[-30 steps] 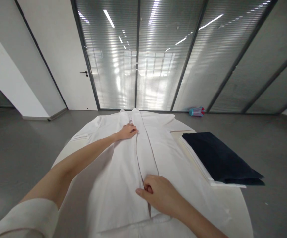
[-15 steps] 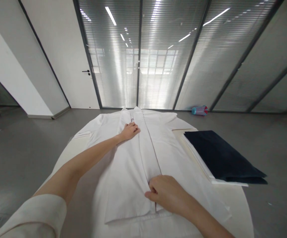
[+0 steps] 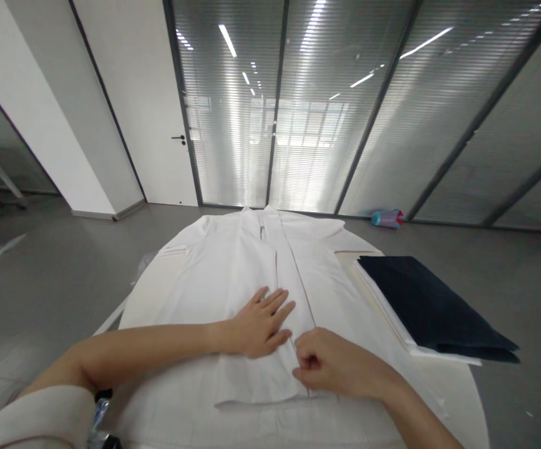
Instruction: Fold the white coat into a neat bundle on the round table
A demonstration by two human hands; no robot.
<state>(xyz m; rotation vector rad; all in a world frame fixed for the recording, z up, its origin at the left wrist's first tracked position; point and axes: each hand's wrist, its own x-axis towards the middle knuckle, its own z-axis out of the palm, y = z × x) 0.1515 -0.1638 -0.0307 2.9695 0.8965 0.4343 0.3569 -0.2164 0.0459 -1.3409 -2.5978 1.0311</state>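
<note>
1) Shirt (image 3: 246, 268) lies spread on the table (image 3: 473, 399), supported flat
2) Left hand (image 3: 261, 324) splays wide over it, seemingly steadying it
3) Right hand (image 3: 329, 362) curls at its front; I cannot tell if it pinches

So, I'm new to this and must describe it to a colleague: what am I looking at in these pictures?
There is no machine here, just a person's two bare hands. All the pictures come from one camera worn on the head, looking forward and down. A white shirt lies spread on a pale table. The left hand lies flat on it, fingers spread, holding nothing. The right hand is curled at its front edge and seems to pinch the cloth there. To the right lies a folded dark cloth, on something white.
</note>
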